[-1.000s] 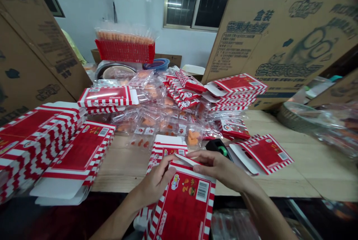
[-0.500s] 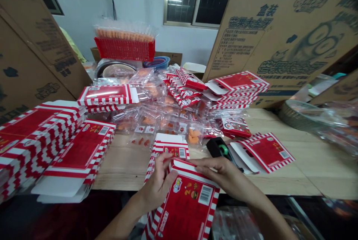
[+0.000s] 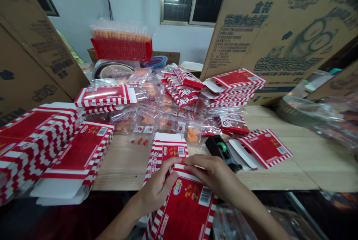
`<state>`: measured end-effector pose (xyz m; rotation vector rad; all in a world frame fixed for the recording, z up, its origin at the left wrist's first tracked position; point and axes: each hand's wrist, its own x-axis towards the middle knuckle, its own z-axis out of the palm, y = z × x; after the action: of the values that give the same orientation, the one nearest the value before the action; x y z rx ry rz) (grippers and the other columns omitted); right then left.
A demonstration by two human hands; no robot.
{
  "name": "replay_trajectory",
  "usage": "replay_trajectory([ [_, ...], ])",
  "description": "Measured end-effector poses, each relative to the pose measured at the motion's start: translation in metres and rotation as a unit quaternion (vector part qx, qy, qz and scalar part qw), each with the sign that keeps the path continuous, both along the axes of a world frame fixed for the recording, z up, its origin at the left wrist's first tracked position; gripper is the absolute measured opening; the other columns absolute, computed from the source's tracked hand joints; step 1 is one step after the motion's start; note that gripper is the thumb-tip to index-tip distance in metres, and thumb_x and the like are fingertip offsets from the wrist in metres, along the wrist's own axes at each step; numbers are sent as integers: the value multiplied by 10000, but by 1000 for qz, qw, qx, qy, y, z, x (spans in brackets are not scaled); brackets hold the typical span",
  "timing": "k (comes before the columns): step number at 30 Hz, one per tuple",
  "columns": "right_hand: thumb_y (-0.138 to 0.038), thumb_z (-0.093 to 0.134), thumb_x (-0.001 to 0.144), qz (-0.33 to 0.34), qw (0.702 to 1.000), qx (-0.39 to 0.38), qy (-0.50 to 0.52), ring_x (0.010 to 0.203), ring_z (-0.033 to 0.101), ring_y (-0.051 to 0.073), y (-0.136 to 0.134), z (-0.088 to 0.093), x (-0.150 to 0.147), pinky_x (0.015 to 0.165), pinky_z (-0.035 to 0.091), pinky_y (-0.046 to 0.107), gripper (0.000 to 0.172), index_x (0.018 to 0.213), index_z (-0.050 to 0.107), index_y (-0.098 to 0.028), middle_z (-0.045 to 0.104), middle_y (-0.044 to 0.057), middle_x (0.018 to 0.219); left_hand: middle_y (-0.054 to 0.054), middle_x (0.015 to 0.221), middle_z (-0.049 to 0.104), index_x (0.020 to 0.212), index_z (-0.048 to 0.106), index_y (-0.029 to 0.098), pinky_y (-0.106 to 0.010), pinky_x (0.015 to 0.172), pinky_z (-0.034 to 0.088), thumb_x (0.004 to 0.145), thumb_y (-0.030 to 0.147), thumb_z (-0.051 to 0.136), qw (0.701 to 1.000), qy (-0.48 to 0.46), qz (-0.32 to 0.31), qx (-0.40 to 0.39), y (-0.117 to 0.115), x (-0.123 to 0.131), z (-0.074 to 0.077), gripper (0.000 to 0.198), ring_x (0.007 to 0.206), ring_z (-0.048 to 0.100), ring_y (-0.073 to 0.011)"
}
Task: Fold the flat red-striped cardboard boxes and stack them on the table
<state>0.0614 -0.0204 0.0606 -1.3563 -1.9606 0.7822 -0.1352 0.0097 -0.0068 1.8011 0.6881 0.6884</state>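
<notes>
Lower middle of the frame, red-and-white carton (image 3: 186, 206): lying flat with a printed barcode panel facing up, resting on a similar carton (image 3: 167, 150) and jutting past the desk (image 3: 125, 169) edge toward the person, which seems to be leaving both hands room around its upper end.
Left hand (image 3: 156, 189): its grip is curling and appears to be pinching the carton's upper edge, with the thumb side partly hidden.
Right hand (image 3: 212, 174): its grip is pressed together, with the fingers (image 3: 195, 160) lying across the carton's upper end and reaching toward the left hand; whether it is pinching, I cannot tell.
Just beyond the right hand, tape dispenser (image 3: 219, 150): black with a green reel, lying within easy reach on the desk.
Right of centre, flat carton (image 3: 265, 148): lying open-flapped beside the dispenser.
Left of the frame, carton stacks (image 3: 75, 150): standing in overlapping piles, apparently keeping the flat blanks together.
Centre of the frame, clear bags (image 3: 148, 120): spreading in a heap, each holding orange pieces (image 3: 192, 134).
Upper middle of the frame, red plastic crate (image 3: 120, 50): holding upright clear packets of orange strips (image 3: 120, 35).
Behind the bags, steel bowl (image 3: 113, 70): holding a pale, bagged load.
Upper right of the frame, cardboard shipping boxes (image 3: 268, 35): standing tilted behind another carton stack (image 3: 235, 87).
</notes>
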Motion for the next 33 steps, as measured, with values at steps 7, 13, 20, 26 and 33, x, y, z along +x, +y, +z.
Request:
replay_trajectory([
  [7, -259, 555, 870, 29, 984, -123, 126, 1033, 641, 206, -12, 5, 16, 920, 497, 377, 271, 1114, 662, -304, 691, 4, 1127, -14, 1035, 618, 1071, 526, 252, -247, 862, 442, 948, 351, 377, 996, -40, 57, -52, -1, -3, -2, 217, 959, 572, -161],
  [13, -355, 718, 720, -166, 937, -108, 287, 931, 685, 225, -27, -22, 19, 789, 570, 338, 226, 919, 738, -252, 733, 56, 1019, 0, 956, 609, 1031, 513, 249, -246, 736, 460, 915, 437, 419, 975, -92, 153, -133, 6, -11, 0, 240, 827, 572, -161],
  [20, -384, 654, 783, -163, 941, -70, 290, 1110, 604, 251, -39, -40, 7, 965, 455, 435, 180, 897, 752, -286, 664, 71, 1174, 2, 927, 596, 997, 512, 242, -241, 699, 453, 902, 442, 434, 980, -70, 125, -138, 2, -8, -1, 234, 789, 556, -157],
  [26, -573, 634, 662, -389, 911, -8, 134, 1097, 576, 293, -28, -65, 82, 959, 420, 447, 393, 841, 752, -243, 691, 88, 1107, 43, 755, 548, 917, 477, 232, -200, 582, 424, 858, 469, 476, 974, -49, 171, -140, 42, -25, 15, 244, 634, 516, -117],
  [33, -455, 735, 510, -411, 882, -170, 156, 407, 561, 195, -26, -99, 152, 406, 466, 325, 285, 543, 701, -173, 658, 56, 508, 37, 709, 570, 788, 573, 199, -195, 595, 427, 785, 478, 593, 988, 9, 57, -143, 87, -50, 29, 280, 619, 518, -111],
])
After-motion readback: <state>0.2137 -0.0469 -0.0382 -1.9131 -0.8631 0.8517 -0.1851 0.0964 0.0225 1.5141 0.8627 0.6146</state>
